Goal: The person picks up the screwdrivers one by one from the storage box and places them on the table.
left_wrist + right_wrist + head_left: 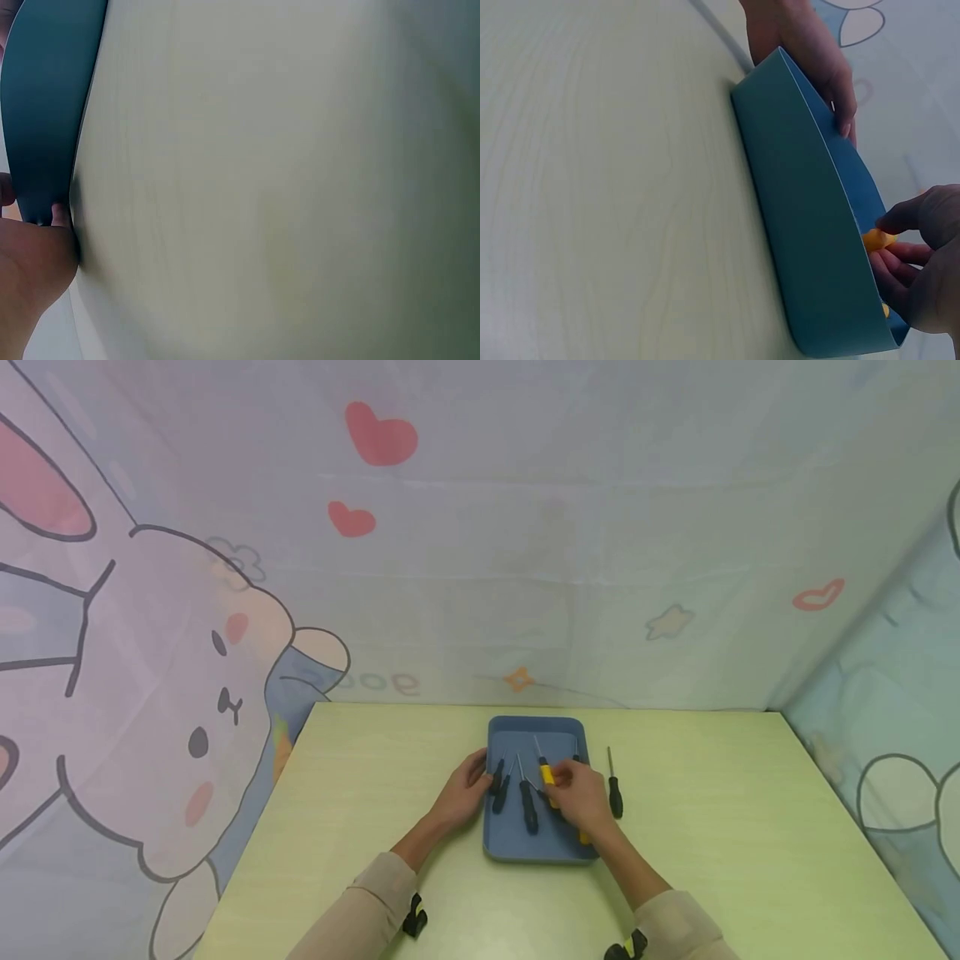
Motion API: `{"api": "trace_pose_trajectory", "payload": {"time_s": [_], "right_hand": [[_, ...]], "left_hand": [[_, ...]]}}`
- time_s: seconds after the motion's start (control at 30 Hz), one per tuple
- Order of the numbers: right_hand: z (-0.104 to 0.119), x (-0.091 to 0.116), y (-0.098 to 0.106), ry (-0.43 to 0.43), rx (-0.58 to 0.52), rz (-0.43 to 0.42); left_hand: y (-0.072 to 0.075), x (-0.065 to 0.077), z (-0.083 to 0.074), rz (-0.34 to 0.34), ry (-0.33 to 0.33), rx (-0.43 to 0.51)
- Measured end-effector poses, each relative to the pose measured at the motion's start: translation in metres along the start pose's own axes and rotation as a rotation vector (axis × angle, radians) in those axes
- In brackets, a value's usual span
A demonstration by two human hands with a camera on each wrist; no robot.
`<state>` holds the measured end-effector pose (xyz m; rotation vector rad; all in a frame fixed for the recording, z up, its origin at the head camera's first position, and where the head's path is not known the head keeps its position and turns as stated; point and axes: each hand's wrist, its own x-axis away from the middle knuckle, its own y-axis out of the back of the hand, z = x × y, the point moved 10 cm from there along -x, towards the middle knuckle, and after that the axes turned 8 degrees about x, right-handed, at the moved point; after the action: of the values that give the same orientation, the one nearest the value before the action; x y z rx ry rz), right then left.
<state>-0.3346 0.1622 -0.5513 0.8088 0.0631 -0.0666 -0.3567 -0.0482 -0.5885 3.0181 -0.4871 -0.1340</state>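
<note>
A blue tray with several screwdrivers in it lies on the table. My left hand grips the tray's left side, thumb at the rim, and the left wrist view shows this hand against the tray's outer wall. Over the tray's right half, my right hand pinches a yellow-handled screwdriver. Its yellow handle shows between thumb and fingers in the right wrist view. Black-handled screwdrivers lie left of it. The right hand partly hides another yellow handle.
One black screwdriver lies on the table just outside the tray's right side. The pale table meets a printed cloth backdrop along its far edge. Another cloth hangs at the right.
</note>
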Motion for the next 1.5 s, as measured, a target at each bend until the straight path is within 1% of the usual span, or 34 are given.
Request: {"api": "trace_pose_trajectory", "payload": {"time_s": [0.2,0.43,0.63,0.93,1.27,1.5], "right_hand": [[-0.005,0.002,0.002,-0.018,-0.013,-0.004],[-0.005,0.001,0.007,0.003,-0.020,-0.021],[-0.006,0.000,0.009,-0.010,-0.011,-0.011],[-0.007,0.002,0.014,-0.012,-0.027,0.003],[-0.007,-0.001,0.023,0.024,-0.035,-0.018],[-0.007,-0.001,0.028,0.030,-0.034,-0.017]], "left_hand": [[0.000,-0.001,0.000,0.004,-0.005,0.010],[0.000,-0.001,0.001,0.005,-0.006,-0.001],[0.000,-0.001,0.000,0.003,-0.002,-0.001],[-0.001,0.000,-0.002,0.001,-0.006,0.006],[0.000,-0.001,0.002,-0.001,-0.013,0.032],[0.000,-0.002,0.004,0.002,-0.014,0.058]]}}
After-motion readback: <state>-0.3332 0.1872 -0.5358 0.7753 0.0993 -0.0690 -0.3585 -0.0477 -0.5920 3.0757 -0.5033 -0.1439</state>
